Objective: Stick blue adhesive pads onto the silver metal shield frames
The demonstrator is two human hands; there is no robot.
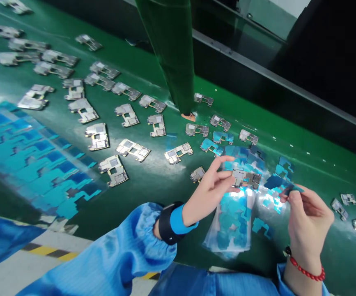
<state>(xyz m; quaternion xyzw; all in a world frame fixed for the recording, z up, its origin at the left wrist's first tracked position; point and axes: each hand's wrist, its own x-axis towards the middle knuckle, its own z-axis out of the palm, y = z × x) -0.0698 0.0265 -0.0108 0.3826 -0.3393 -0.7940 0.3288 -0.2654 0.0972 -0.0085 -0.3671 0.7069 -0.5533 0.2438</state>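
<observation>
Wearing a red bead bracelet point(307, 269) at the wrist, the right hand point(308, 220) is closed and pinches a small blue film piece point(291, 189) between thumb and fingers. The left hand point(210, 191), in a blue sleeve with a black wrist strap point(165, 224), grips a small grey metal circuit board point(246, 178) by its left end, just above the green conveyor belt point(153, 181). Under both hands lies a clear plastic sheet with blue film shapes point(231, 226). Farther on the belt, many similar grey boards point(97, 135) lie apart in loose rows. A large blue film sheet point(33, 160) lies at the left. Behind, a green post point(171, 53) stands on the belt.
</observation>
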